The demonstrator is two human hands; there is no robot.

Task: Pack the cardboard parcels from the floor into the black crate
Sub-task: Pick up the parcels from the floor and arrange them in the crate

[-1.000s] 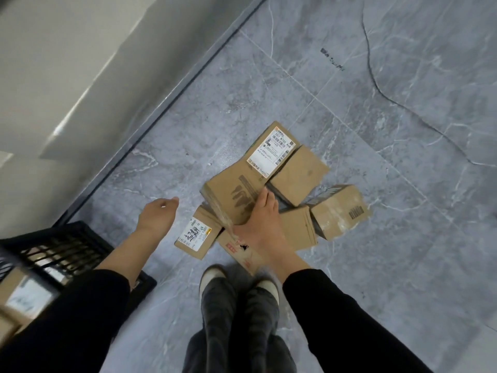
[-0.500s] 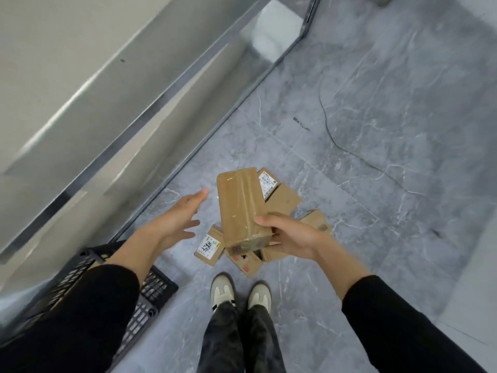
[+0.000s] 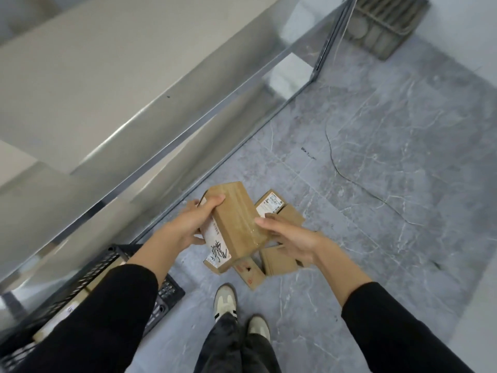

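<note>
Grey floor (image 3: 376, 184); parcel (image 3: 236, 224) clamped by left hand (image 3: 188, 227), right hand (image 3: 290, 238) fingers loosening; best swung low over crate (image 3: 166, 289), then set flat

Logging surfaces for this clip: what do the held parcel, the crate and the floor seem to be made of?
Held parcel: brown corrugated-looking cardboard, matte, with glossy clear tape along its top and a white paper label on one side.
Black crate: probably moulded plastic, judging by the perforated lattice walls and dull sheen.
Floor: grey marble-look tile, likely ceramic or stone; pale veins and straight grout lines show.
</note>
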